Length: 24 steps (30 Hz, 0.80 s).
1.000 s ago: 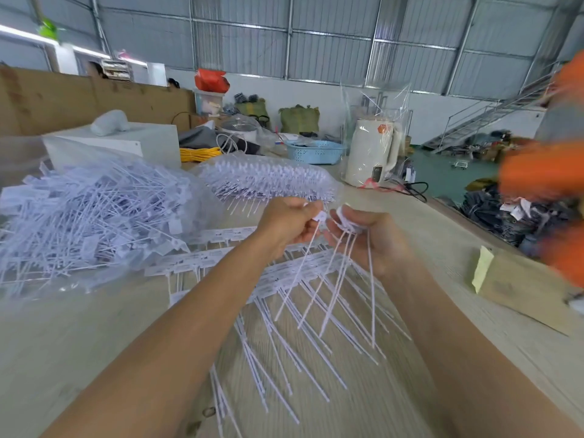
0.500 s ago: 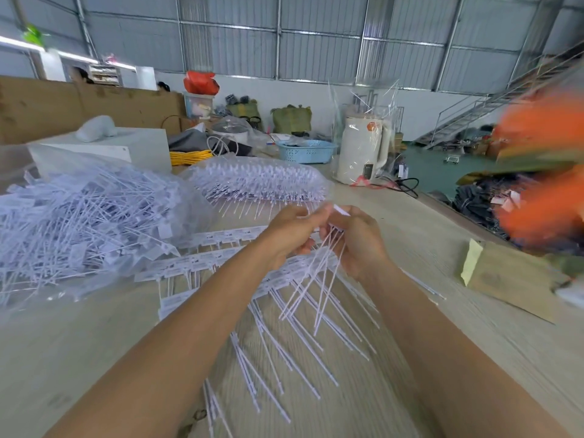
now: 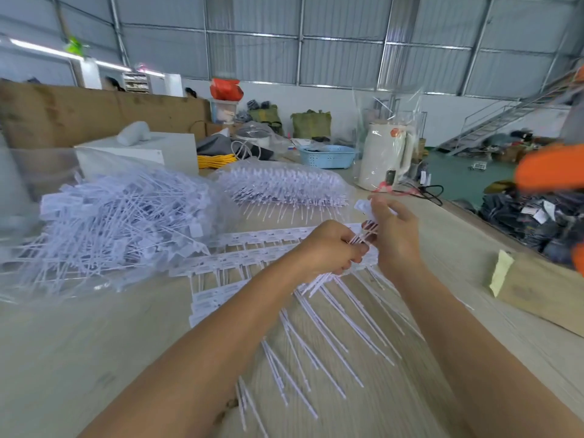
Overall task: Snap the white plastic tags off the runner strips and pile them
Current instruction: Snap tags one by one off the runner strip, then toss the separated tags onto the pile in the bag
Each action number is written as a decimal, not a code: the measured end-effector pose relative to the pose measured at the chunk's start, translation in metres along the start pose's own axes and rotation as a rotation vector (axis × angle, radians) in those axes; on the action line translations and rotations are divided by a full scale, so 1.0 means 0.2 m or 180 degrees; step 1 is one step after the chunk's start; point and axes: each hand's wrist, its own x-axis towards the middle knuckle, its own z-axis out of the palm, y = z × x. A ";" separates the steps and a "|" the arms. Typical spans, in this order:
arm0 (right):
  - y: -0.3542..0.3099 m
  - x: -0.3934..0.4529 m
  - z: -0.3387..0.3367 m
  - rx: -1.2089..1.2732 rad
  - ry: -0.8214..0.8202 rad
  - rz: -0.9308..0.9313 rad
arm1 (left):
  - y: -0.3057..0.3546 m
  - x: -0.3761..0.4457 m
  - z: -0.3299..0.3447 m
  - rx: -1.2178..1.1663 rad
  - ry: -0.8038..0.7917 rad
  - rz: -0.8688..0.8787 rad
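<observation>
Right hand raised, pinching a tag, left hand gripping tag stems, bagged tags beside.

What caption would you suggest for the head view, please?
Both hands, left hand and right hand, grip a bunch of white plastic tags above runner strips on the table.

Bright, even daylight; wide-angle edges curve, right side motion-blurred.

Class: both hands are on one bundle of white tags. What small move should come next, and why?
Probably twist the right hand away to snap off the tag it pinches, since the left hand grips the bundle of stems just below it.
</observation>
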 end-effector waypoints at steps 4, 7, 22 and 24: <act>0.02 -0.08 0.10 -0.0342 -0.0459 -0.0010 | -0.07 -0.12 -0.13 0.0153 0.0487 0.0133; 0.04 -0.15 0.23 -0.0477 -0.0809 0.0076 | -0.14 -0.24 -0.25 0.0215 0.0744 0.0066; 0.14 -0.64 1.25 -0.0355 -0.2716 0.0513 | -0.52 -0.91 -1.01 0.1495 0.2711 -0.0522; 0.16 -0.64 1.34 -0.0634 -0.2725 0.0443 | -0.56 -0.89 -1.10 0.1675 0.2847 -0.0666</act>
